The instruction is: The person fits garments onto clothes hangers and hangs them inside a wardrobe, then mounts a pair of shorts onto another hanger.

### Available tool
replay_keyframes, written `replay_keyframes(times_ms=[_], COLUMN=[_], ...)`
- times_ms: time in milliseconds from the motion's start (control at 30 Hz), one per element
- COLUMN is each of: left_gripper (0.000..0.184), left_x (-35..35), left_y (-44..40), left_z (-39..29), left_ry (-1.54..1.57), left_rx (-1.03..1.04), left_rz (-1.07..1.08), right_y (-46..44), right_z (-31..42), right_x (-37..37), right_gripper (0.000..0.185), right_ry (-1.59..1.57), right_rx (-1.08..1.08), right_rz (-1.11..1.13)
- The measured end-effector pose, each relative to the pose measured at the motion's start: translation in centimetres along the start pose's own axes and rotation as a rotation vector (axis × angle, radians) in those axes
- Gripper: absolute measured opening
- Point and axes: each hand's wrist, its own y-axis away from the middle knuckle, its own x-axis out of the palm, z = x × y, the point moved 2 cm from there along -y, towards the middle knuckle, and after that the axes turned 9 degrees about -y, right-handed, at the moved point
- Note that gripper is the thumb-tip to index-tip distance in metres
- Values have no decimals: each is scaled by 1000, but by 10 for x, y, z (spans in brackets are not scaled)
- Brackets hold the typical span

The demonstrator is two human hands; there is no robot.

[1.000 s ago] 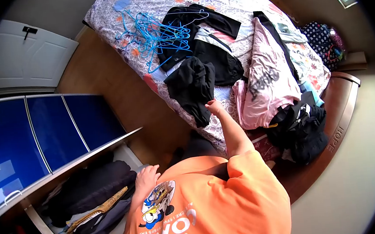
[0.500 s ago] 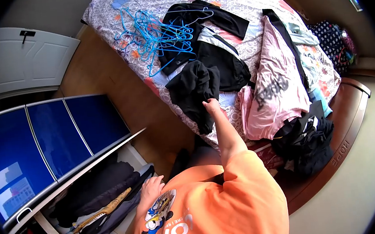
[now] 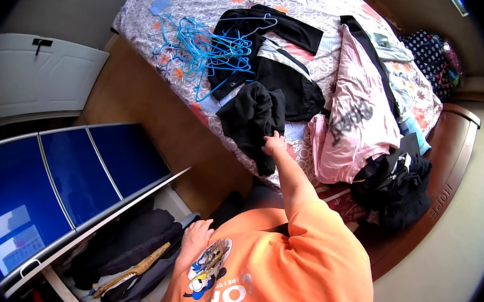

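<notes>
My right hand rests at the lower right edge of a crumpled black garment on the bed, its fingers slightly apart and touching the cloth. My left hand is beside my orange shirt, near the open drawer, with fingers spread and nothing in them. A pink garment with dark lettering lies to the right of my right hand. Beyond the crumpled garment are a black and white garment and a tangle of blue hangers, partly over another black garment.
An open drawer of dark folded clothes is at the lower left, below blue glossy panels. The wooden headboard curves along the right, beside a dark clothing pile. A white door stands at the upper left.
The fingers of my right hand have spread a little at the black garment's edge. The view has shifted slightly; the clothes and hangers lie much as before.
</notes>
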Motion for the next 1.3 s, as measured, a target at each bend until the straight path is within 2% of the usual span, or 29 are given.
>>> replay_keyframes(times_ms=[67,133,167,233,267,300,367,433,467,533,567,600,633,667,700,733,767,800,833,900,933,967,1000,1100,1167,1233,1267,1300], left_gripper=[30,30,30,30,30,30,30,33,37,48,56,59,62,56,49,48,46,45,44,41,40,38,37,33,32,21,22,24], left_x=[0,0,-1,-6,-10,-17,-23,-35,-38,-51,-62,-69,-74,-82,-87,-87,-83,-78,-70,-55,-47,-41,-35,-24,-41,-86,-86,-84], left_y=[5,7,6,2,-2,-6,-17,-32,-40,-57,-66,-74,-83,-96,-104,-115,-122,-127,-131,-134,-136,-137,-140,-146,-146,-138,-142,-146], left_z=[0,2,2,1,-1,-4,-2,-3,-3,-9,-18,-26,-34,-43,-48,-51,-52,-50,-46,-32,-22,-11,1,37,46,44,52,61], left_ry=[-5,-9,-7,1,-5,5,42,79,105,195,258,261,263,460,657,820,972,1106,1214,1369,1422,1469,1504,1570,1591,1295,1443,1590], left_rx=[-19,-40,-41,-25,-20,-12,-11,36,63,92,93,115,136,111,86,91,120,148,171,187,179,168,150,81,55,-228,-199,-170], left_rz=[10,19,14,-24,-33,-57,-63,-115,-148,-206,-231,-352,-473,-537,-598,-587,-509,-406,-274,-49,36,99,141,132,114,-189,-221,-253], right_y=[-21,-32,-28,-23,-17,-9,-4,78,82,150,176,213,237,259,275,279,293,305,319,327,317,321,309,267,233,181,158,133], right_z=[-9,-6,-9,-8,-4,-2,0,40,39,68,81,100,108,109,103,130,138,137,144,145,145,156,157,166,172,173,172,167], right_x=[18,10,6,-12,-25,-37,-57,-123,-126,-164,-176,-190,-192,-191,-180,-187,-190,-179,-164,-172,-165,-177,-174,-183,-189,-183,-175,-163], right_gripper=[42,29,16,12,12,9,11,24,42,51,59,64,68,73,79,82,77,70,67,65,60,57,55,52,41,28,19,19], right_ry=[3,-467,-640,-1208,-1416,-1669,-2032,-2272,-2381,-2346,-2179,-2098,-2004,-1893,-1765,-1358,-1149,-999,-1121,-1251,-1342,-1554,-1624,-1788,-1805,-1724,-1728,-1641], right_rx=[-16,-58,-87,-110,-176,-169,-315,-155,-167,-347,-582,-681,-749,-758,-665,-1551,-1715,-1490,-1298,-601,-651,-579,-603,-604,-553,-539,-474,-491], right_rz=[-62,39,-127,-69,9,164,472,702,798,1000,1031,953,1009,1080,978,1395,1466,1693,1946,1939,1772,1691,1587,1281,969,733,610,531])
